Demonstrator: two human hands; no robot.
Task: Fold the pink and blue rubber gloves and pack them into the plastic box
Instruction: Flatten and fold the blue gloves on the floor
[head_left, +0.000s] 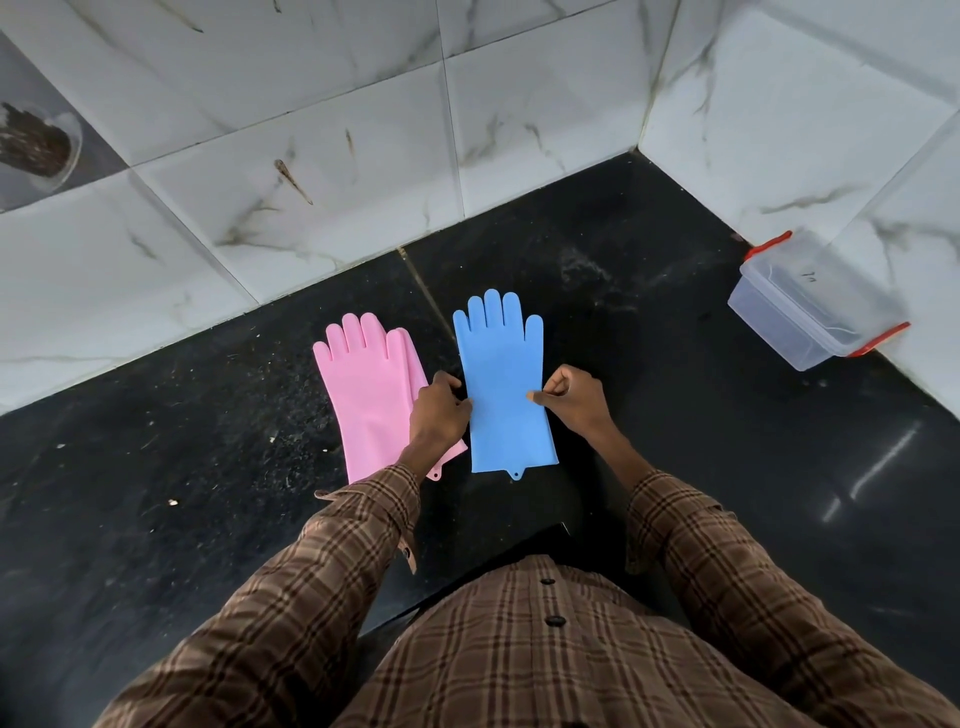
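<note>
**Blue glove pinched at both edges, fold about to start**

Blue glove lies flat on the black counter, fingers pointing away from us, cuff toward us. We see the left hand curled at its left edge and the right hand curled at its right edge, both about mid-length; each looks to be pinching the rubber, though the fingertips themselves are partly hidden. Pink glove lies flat just beside, to the left, seemingly two layers stacked, and the left hand overlaps its right edge. Box sits well apart at far right, against the wall, clear with red clips; we cannot tell if a lid is on.

How we'd do this step well: keep both pinches level so the crease runs straight across. Bring the finger end over to the cuff, or the cuff over to the fingers, and match the edges before pressing down. Rubber tends to spring back, so we'd press the crease flat and keep one hand on it. Don't drag the pink glove along with the left hand. Judged progress: early, nothing folded or packed yet.

Surface: dark polished stone, speckled with dust and crumbs, one seam running between the gloves. Room: a corner of white marble-look wall tiles, stained in spots. A bowl of something dark sits upper left.
</note>
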